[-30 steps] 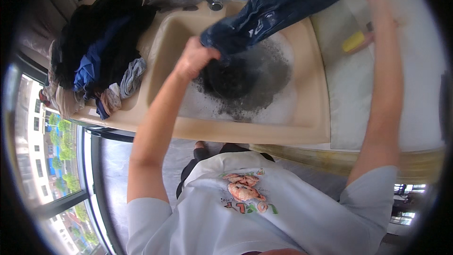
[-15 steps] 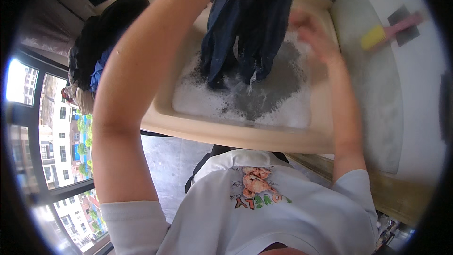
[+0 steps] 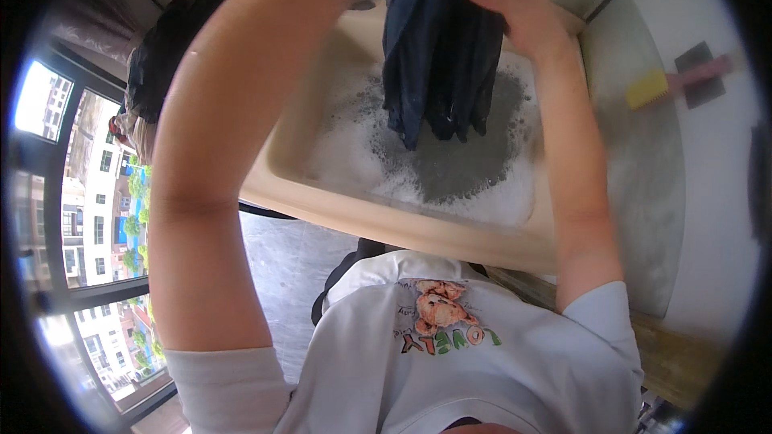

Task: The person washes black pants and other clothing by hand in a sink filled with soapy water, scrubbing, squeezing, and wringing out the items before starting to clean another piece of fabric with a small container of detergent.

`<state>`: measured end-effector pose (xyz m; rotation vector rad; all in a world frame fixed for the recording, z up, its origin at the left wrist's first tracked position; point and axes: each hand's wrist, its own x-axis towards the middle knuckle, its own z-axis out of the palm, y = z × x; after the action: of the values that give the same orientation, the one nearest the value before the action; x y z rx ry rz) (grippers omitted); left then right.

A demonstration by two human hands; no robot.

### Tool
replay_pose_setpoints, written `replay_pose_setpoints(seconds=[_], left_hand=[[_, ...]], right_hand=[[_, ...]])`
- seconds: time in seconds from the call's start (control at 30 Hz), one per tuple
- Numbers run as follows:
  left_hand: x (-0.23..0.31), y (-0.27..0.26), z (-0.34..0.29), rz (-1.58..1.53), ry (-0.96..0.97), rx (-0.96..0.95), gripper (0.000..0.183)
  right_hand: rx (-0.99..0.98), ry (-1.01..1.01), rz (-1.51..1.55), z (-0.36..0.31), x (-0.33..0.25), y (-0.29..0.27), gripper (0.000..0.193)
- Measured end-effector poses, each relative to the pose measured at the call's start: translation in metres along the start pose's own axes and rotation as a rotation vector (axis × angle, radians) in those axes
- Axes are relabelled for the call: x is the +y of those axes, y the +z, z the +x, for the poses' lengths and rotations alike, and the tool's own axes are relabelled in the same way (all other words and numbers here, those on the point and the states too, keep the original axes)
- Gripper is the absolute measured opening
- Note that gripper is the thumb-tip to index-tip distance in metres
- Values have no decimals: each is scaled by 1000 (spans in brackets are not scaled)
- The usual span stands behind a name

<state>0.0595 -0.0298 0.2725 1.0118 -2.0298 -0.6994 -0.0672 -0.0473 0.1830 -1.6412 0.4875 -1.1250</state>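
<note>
A wet, dark navy garment [image 3: 438,48] hangs in folds over the basin, its lower end just above the grey, foamy water [image 3: 474,169]. My right hand [image 3: 527,16] is closed on the garment's upper right side, with the thumb in front and the fingers hidden behind the cloth. My left arm reaches up past the top edge of the picture, so the left hand itself is out of sight. Around the water runs the rim of the beige basin [image 3: 386,221].
Dark clothes [image 3: 157,64] are heaped at the basin's left end. On the right wall hangs a pink-handled brush [image 3: 651,90] with yellow bristles. A window [image 3: 96,209] stands at the left, and grey floor [image 3: 281,273] shows below the basin.
My right hand has come up and closed on the garment; before, it was beside it and blurred. The garment has shifted right and is lifted higher. My left hand has passed out of view.
</note>
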Motion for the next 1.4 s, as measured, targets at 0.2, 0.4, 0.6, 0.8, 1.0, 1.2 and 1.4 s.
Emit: replay_pose_setpoints(seconds=[0.2, 0.4, 0.6, 0.8, 1.0, 1.2, 1.4], left_hand=[[-23, 15, -16, -30, -126, 15, 46], [-94, 12, -50, -421, -169, -76, 69], [-168, 46, -109, -387, -261, 76, 59], [-177, 60, -109, -806, -175, -103, 67], [-139, 107, -86, -1535, -34, -183, 75], [-131, 149, -96, -1982, -185, -136, 72], [-142, 173, -112, -1896, -628, -128, 54]], right_hand=[[245, 52, 221, -30, 25, 12, 34], [381, 45, 158, -51, 4, -13, 35], [225, 65, 272, -70, 31, 7, 48], [143, 137, 119, -81, 66, 12, 56], [582, 118, 378, -46, -15, 10, 31], [673, 161, 132, 8, 21, -27, 26], [583, 624, 238, -7, 134, -45, 27]])
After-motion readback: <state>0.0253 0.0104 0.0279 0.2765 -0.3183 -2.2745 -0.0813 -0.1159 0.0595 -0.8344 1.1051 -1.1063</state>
